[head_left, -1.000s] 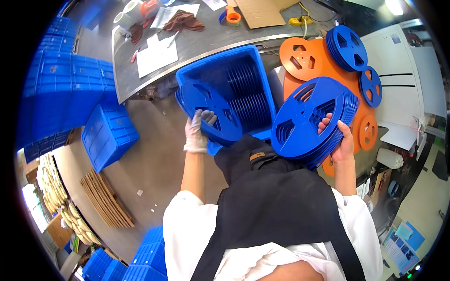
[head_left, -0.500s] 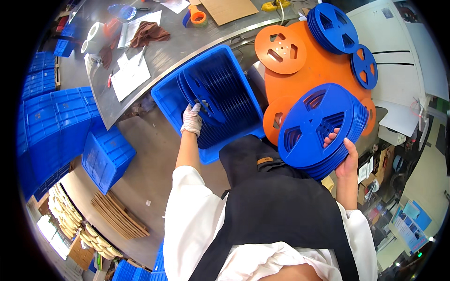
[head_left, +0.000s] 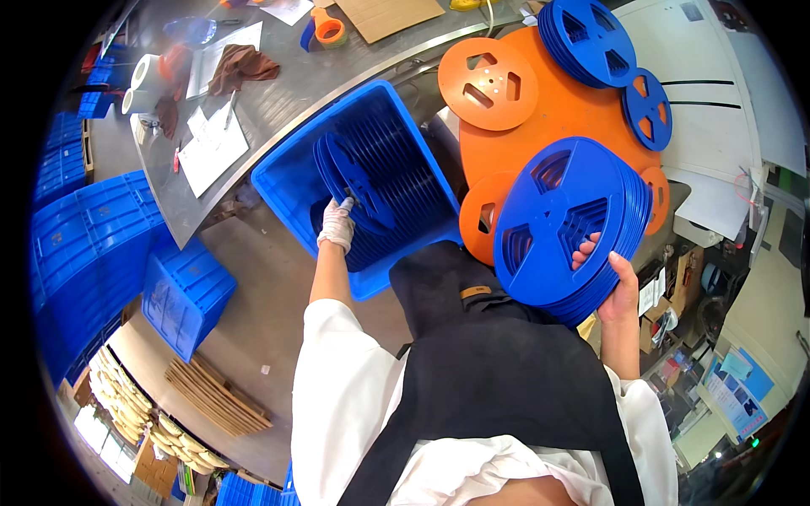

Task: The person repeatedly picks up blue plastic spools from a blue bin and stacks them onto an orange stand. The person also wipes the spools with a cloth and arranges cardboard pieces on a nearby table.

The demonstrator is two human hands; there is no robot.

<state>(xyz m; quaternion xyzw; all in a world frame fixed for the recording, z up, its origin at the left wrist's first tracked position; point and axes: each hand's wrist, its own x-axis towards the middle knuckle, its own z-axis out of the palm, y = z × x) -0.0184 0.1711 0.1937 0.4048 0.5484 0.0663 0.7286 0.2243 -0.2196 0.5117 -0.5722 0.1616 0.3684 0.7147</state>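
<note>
My left hand (head_left: 337, 226), in a pale glove, grips the lower edge of a blue reel (head_left: 348, 173) at the left of a blue bin (head_left: 413, 135). Whether it holds one reel or a few together cannot be made out. Tightly packed blue reels (head_left: 405, 160) stand on edge in the bin beside it. On the right, my bare right hand (head_left: 614, 282) is closed on a thick stack of large blue reels (head_left: 553, 196). Its fingertips show through a cut-out of the top reel, with the thumb at the rim. The stack tilts toward me, over an orange surface (head_left: 527, 148).
Several orange discs, one an orange reel (head_left: 488, 84), lie around the stack. More blue reels (head_left: 591, 42) stand farther back. A metal table (head_left: 278, 93) carries a brown cloth (head_left: 242, 67), papers and orange tape (head_left: 329, 32). Blue crates (head_left: 93, 244) fill the left side, near cardboard strips (head_left: 215, 396).
The left hand and its reel have shifted slightly right within the bin, toward the packed row. The right hand keeps its hold on the stack. The whole view has moved a little.
</note>
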